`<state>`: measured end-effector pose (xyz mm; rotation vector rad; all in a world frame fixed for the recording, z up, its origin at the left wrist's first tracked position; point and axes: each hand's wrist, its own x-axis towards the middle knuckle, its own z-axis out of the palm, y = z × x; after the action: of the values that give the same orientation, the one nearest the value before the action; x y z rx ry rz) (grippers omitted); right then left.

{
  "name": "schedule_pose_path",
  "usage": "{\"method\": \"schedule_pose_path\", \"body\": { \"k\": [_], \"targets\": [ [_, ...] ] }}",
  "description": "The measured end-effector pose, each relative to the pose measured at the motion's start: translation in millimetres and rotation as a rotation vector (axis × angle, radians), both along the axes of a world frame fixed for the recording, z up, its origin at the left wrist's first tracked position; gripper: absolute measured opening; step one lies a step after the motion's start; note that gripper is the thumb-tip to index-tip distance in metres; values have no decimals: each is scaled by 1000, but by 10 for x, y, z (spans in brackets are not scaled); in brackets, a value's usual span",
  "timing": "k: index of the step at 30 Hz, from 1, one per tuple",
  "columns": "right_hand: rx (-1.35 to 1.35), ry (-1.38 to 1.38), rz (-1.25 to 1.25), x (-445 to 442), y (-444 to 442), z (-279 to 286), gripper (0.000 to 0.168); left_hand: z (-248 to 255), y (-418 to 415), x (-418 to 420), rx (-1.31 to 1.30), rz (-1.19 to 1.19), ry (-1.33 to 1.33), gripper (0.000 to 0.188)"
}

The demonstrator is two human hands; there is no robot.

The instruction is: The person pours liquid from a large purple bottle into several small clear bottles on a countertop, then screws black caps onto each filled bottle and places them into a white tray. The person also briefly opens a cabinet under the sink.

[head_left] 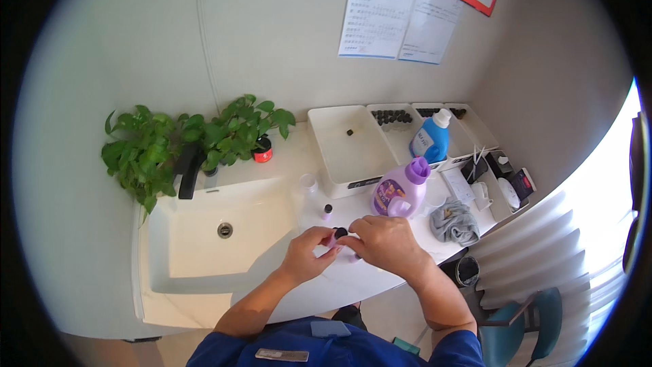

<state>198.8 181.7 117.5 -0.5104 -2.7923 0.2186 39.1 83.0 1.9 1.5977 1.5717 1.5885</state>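
Observation:
My left hand (307, 254) holds a small bottle (332, 241) of pale purple liquid between thumb and fingers, above the counter. The thumb and forefinger of my right hand (387, 244) are at its black cap (340, 233). Just beyond my hands, a second small bottle (327, 212) with a black cap stands upright. Part of another small purple bottle (355, 258) shows below my right hand; its top is hidden. A large purple detergent jug (400, 188) stands behind my right hand, its cap on.
A sink (224, 265) with a black faucet (188, 171) is at left, potted plants (204, 137) behind it. White bins (346, 148) line the wall, some holding black caps (392, 116). A blue bottle (432, 137), clear cup (308, 183) and grey cloth (455, 223) are close by.

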Motion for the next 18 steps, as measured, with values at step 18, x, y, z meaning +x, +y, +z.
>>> {"method": "schedule_pose_path", "body": {
  "k": [18],
  "targets": [
    [-218, 254, 123, 16, -117, -24, 19, 149, -80, 48, 138, -40, 95, 26]
  ]
}}
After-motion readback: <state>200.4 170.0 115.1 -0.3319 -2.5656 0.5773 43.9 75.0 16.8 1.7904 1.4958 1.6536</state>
